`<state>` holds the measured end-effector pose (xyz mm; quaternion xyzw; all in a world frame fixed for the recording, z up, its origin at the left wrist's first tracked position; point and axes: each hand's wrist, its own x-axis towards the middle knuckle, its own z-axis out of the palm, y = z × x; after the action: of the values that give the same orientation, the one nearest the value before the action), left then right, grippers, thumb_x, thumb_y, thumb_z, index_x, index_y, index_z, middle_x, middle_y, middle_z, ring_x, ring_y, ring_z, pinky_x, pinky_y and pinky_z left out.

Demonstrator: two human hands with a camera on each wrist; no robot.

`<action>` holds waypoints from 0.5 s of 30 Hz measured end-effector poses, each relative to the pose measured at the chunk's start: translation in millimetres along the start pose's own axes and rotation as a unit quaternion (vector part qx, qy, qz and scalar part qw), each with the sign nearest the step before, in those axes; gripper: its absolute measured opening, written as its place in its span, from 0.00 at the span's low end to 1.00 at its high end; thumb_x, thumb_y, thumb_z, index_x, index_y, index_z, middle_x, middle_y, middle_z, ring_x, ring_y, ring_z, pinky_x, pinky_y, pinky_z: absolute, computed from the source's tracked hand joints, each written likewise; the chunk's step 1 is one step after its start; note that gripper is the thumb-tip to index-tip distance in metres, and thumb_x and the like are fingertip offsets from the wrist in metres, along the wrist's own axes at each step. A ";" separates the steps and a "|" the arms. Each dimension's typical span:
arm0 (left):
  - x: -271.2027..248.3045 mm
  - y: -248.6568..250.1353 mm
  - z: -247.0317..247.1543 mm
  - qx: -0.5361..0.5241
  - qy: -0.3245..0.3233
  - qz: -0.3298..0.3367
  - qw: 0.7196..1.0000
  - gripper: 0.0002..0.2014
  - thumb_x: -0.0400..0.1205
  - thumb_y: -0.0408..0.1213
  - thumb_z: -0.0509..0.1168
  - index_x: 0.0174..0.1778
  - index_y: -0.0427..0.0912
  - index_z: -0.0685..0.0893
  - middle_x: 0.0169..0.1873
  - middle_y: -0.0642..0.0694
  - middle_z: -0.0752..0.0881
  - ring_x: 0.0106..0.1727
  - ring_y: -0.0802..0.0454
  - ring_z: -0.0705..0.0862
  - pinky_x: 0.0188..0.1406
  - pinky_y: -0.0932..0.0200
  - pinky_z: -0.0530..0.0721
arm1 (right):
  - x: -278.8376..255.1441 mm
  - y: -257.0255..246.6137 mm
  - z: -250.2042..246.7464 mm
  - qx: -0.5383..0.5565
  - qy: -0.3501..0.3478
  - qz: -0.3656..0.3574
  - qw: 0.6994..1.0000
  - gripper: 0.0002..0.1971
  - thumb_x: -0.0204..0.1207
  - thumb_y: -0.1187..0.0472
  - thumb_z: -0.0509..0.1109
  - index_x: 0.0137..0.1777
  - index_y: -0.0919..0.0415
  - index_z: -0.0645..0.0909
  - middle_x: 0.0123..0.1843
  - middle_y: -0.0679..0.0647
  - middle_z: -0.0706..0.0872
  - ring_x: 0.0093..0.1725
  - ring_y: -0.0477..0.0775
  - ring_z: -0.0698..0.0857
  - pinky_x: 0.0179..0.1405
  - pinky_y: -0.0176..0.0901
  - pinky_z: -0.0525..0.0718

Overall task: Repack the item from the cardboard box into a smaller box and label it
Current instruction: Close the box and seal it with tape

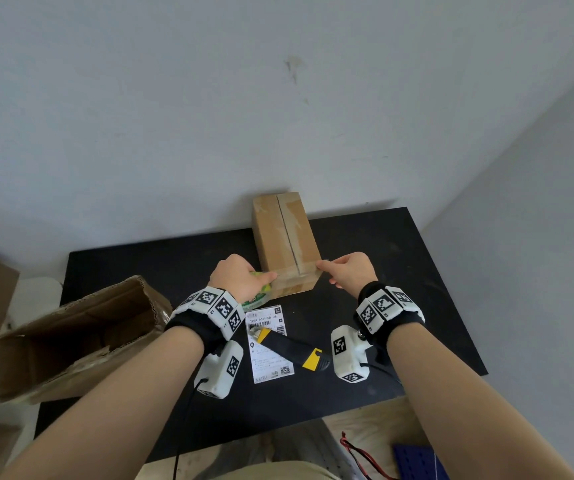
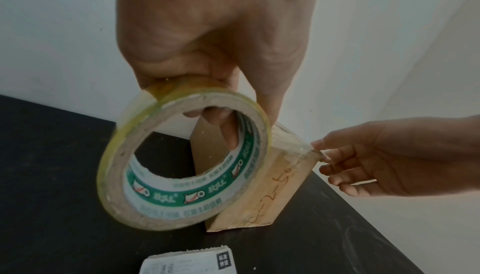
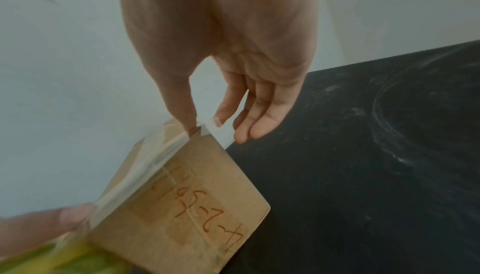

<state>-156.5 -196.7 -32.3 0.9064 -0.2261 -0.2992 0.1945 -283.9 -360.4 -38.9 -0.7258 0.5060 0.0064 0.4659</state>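
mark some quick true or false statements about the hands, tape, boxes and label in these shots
1. The left hand holds the tape roll. True.
2. The right hand grips the knife. False: it pinches the free tape end at the small box's near corner; the knife lies on the label.
3. The label is stuck on the small box. False: it lies on the table, nearer the person than the box.
4. The big box lies on its side, open, at the left. True.
5. Handwriting shows on the small box's near face. True.
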 end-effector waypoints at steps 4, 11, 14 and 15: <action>-1.9 0.9 -3.1 0.012 -0.001 -0.003 1.000 0.23 0.74 0.59 0.69 0.25 0.41 0.83 0.22 0.49 0.78 0.27 0.53 0.78 0.22 0.61 0.69 | -4.6 -0.3 -1.6 -0.034 0.018 -0.010 0.999 0.28 0.69 0.49 0.76 0.63 0.63 0.72 0.54 0.57 0.82 0.55 0.55 0.82 0.51 0.45 0.81; -6.9 -10.2 -3.1 -0.051 0.017 0.014 0.998 0.13 0.78 0.50 0.66 0.47 0.43 0.83 0.44 0.48 0.84 0.50 0.48 0.83 0.45 0.56 0.79 | -44.0 -14.2 17.7 -0.185 -0.005 -0.317 0.930 0.21 0.78 0.64 0.63 0.72 0.59 0.72 0.73 0.53 0.74 0.71 0.53 0.75 0.69 0.40 0.71; -10.3 -16.7 -7.1 -0.105 0.005 0.028 0.994 0.07 0.77 0.42 0.66 0.47 0.44 0.85 0.45 0.48 0.85 0.51 0.49 0.83 0.49 0.56 0.80 | -52.4 -9.9 36.7 -0.321 -0.087 -0.405 0.852 0.28 0.79 0.65 0.60 0.80 0.59 0.62 0.83 0.53 0.60 0.82 0.51 0.58 0.80 0.39 0.49; -11.1 -18.6 -9.0 -0.114 0.001 0.034 0.993 0.07 0.78 0.39 0.66 0.48 0.43 0.86 0.45 0.48 0.84 0.52 0.49 0.83 0.50 0.57 0.79 | -52.2 -7.6 40.6 -0.351 -0.095 -0.415 0.834 0.29 0.80 0.63 0.59 0.82 0.58 0.58 0.84 0.53 0.57 0.83 0.51 0.54 0.78 0.37 0.44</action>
<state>-153.3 -173.6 -29.6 0.8704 -0.2210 -0.3157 0.3063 -285.0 -294.2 -31.6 -0.9782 0.0740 0.0585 0.1848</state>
